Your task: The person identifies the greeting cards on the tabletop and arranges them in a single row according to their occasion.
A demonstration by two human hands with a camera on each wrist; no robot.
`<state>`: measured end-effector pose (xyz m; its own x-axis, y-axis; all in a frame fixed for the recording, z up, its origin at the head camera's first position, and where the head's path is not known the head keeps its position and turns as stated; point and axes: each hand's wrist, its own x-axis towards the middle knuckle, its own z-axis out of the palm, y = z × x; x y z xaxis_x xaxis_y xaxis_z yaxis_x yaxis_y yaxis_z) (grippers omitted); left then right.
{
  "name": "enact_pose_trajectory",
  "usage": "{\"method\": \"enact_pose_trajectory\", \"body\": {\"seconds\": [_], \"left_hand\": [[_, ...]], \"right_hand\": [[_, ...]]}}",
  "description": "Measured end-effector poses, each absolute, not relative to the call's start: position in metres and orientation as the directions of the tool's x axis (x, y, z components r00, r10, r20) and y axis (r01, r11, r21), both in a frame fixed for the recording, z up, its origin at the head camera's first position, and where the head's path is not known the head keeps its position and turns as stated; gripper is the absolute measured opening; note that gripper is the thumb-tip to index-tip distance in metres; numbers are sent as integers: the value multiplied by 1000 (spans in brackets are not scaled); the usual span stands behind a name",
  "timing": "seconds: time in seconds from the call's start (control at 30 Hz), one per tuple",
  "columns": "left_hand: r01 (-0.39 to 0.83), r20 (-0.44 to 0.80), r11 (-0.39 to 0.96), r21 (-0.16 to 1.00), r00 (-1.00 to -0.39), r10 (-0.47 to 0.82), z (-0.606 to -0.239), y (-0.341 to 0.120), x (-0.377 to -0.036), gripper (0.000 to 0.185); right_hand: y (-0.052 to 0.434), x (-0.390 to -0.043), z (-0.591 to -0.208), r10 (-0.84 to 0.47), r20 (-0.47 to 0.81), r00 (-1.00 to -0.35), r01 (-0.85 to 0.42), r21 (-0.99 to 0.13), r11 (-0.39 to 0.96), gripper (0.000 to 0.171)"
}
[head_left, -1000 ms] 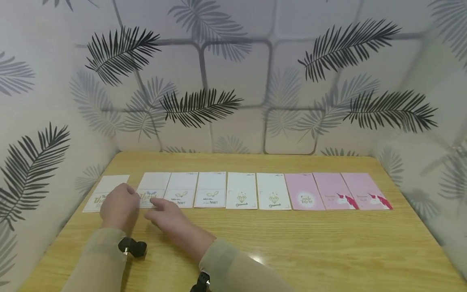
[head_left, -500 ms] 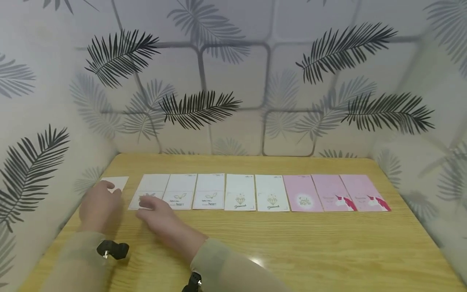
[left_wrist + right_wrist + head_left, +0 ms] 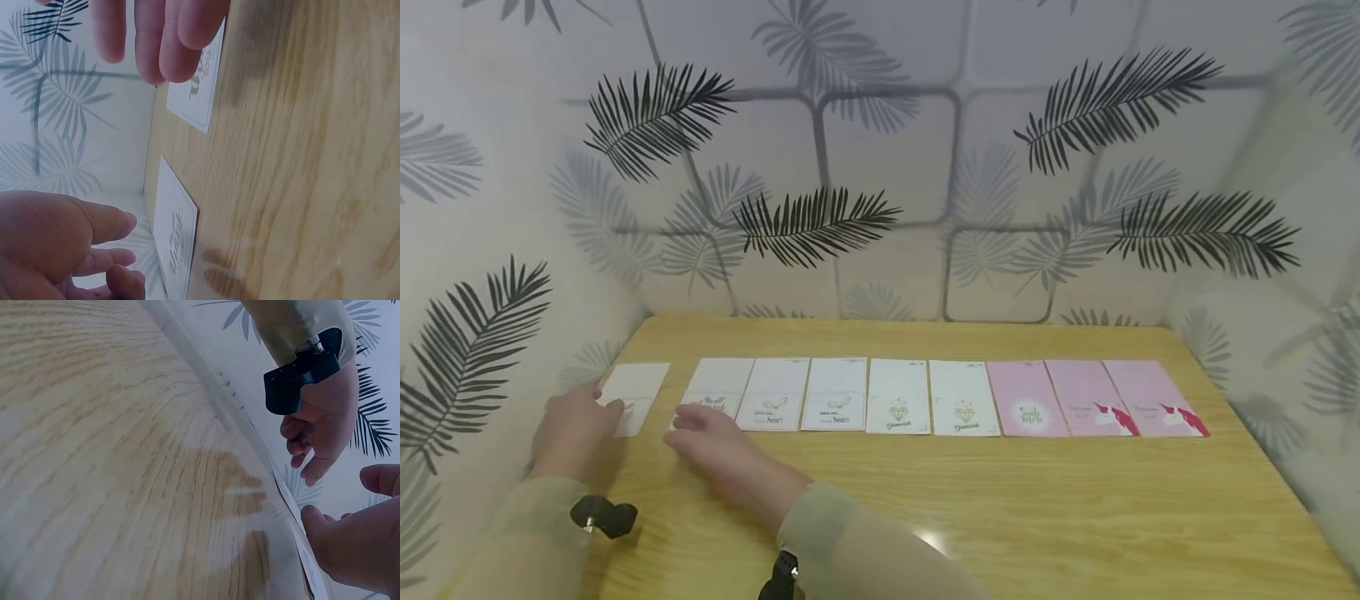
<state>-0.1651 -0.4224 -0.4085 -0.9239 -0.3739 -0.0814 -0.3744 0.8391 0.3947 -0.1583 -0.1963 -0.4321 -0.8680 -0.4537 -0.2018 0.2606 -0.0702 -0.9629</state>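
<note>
My left hand hovers over the near part of the leftmost white card, fingers loosely bent and holding nothing. That card's gold "Thank" print shows in the left wrist view, below the left thumb and fingers. My right hand is over the lower edge of the second white card, fingers relaxed, nothing between them. Its hand covers part of the gold print. The left wrist view shows both hands raised above the table, with a strip of bare wood between the two cards.
To the right, the row continues with white winged-heart cards, white diamond cards, a pink "Smile More" card and pink unicorn cards. Leaf-patterned walls border the wooden table at the back and sides.
My left hand has moved left from the second card's edge to the leftmost card, its fingers loosening. The right hand has shifted slightly left. The cards keep their places.
</note>
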Motion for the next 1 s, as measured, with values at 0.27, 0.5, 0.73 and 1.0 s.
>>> {"method": "enact_pose_trajectory", "body": {"seconds": [0.27, 0.5, 0.73, 1.0], "left_hand": [[-391, -142, 850, 352, -920, -365, -415, -434, -161, 56], [-406, -182, 843, 354, -913, -364, -416, -437, -160, 63], [-411, -184, 832, 372, -911, -368, -418, -433, -158, 69], [-483, -197, 788, 381, -875, -442, -422, -429, -156, 70]], "right_hand": [[-202, -155, -433, -492, -223, -842, 293, -953, -69, 51], [-204, -155, -435, -520, -232, -822, 314, -947, -73, 56], [-207, -156, -436, -500, -251, -829, 323, -945, -61, 54], [-205, -156, -439, -492, -257, -832, 319, -947, -43, 51]]}}
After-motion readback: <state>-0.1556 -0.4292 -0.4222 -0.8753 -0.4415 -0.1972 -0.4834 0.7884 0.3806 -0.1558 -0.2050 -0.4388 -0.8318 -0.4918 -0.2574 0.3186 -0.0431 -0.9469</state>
